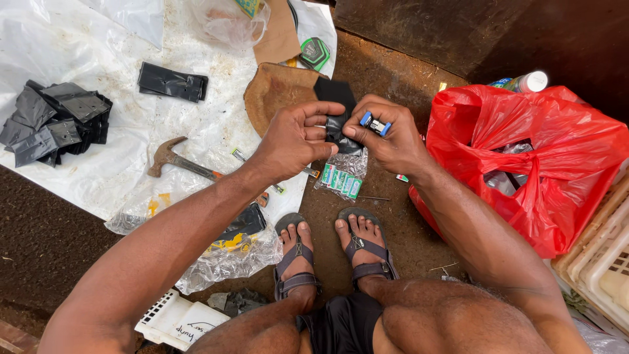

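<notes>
- Left hand (298,137) pinches a black plastic bag (337,115), held mid-scene above the sandalled feet.
- Right hand (386,134) grips a small blue stapler (375,124) against the bag.
- Hammer (177,160) lies left; red bag (531,157) right.

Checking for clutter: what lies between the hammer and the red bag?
In the head view, both hands holding a black pouch, between hammer and red bag.

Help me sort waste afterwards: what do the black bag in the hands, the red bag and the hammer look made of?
Black bag: thin glossy plastic film, creased. Red bag: shiny thin plastic, crinkled and slightly see-through. Hammer: rusty brown metal head; handle material unclear.
</notes>
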